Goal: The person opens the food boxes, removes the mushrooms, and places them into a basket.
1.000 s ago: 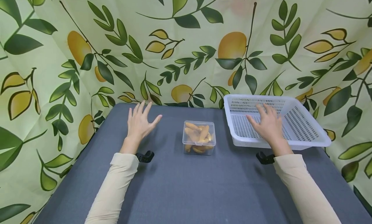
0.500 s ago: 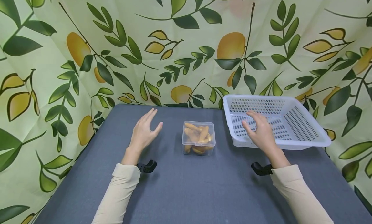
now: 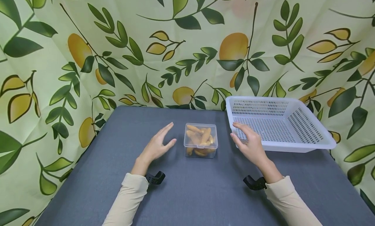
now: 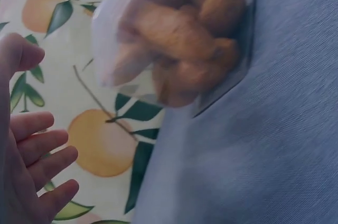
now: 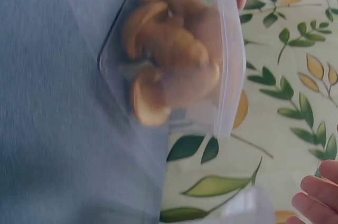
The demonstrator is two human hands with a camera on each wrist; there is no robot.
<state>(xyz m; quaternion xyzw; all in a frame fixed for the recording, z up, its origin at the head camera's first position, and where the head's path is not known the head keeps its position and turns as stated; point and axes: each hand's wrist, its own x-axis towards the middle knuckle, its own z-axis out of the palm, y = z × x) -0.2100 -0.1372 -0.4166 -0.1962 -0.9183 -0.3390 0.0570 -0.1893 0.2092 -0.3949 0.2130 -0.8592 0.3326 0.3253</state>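
A clear lidded plastic box [image 3: 201, 151] stands on the table between my hands. Inside it lie several golden-brown, curved pieces [image 4: 174, 34], some with paler ends in the right wrist view. My left hand [image 3: 155, 148] is left of the box, fingers extended, thumb apart, palm towards it. On the other side my right hand [image 3: 251, 148] faces the box with fingers spread, overlapping the basket's near left corner in the head view. Both hands hold nothing, and a gap shows between each of them and the box.
A white perforated plastic basket [image 3: 304, 147] stands at the back right of the dark blue-grey table [image 3: 199, 193]. A leaf-and-fruit patterned cloth [image 3: 175, 11] hangs behind and at the sides. Black wrist straps [image 3: 156, 178] are on both wrists.
Both hands have moved inward and nearer to the person, closing in on the box from either side. The right hand has come away from over the basket's middle. Box and basket stay put.
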